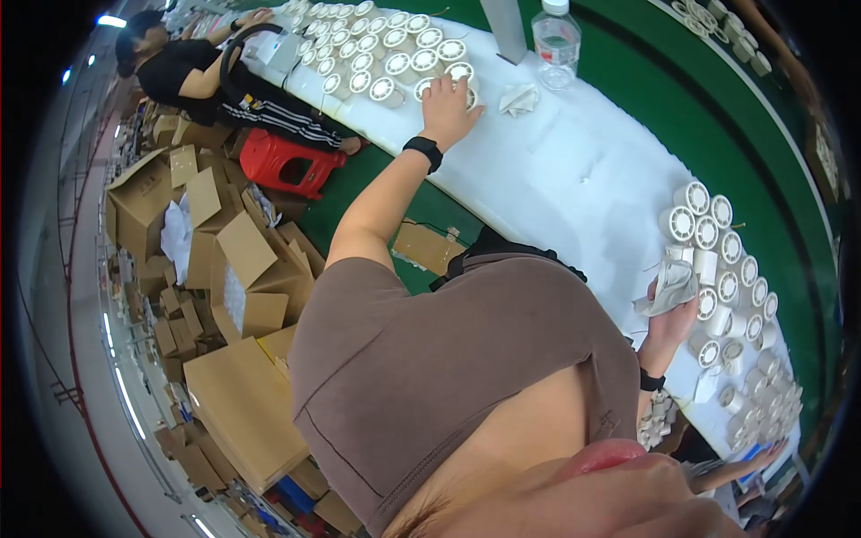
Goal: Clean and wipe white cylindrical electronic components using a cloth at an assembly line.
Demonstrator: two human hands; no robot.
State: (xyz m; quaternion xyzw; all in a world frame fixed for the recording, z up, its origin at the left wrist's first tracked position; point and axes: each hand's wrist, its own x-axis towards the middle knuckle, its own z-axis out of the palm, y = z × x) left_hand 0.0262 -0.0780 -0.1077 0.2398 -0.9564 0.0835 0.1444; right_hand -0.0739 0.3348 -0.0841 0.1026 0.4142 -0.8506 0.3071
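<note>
My left hand (448, 109) reaches to the near edge of a group of white cylindrical parts with slotted round faces (395, 38). Its fingers are spread over the closest parts and seem to touch them. My right hand (668, 323) is closed around a crumpled white cloth (674, 285), next to a second group of the same white cylinders (706, 233). Some of those stand face up and others lie on their sides. The cloth hides part of my right fingers.
A white-covered table (574, 170) runs diagonally across. A clear bottle (557, 49) and crumpled tissue (518, 99) stand near a grey post (505, 31). Cardboard boxes (238, 403) pile at left, beside a red stool (278, 161). A co-worker (188, 67) sits at far left; another's arm (740, 466) shows at lower right.
</note>
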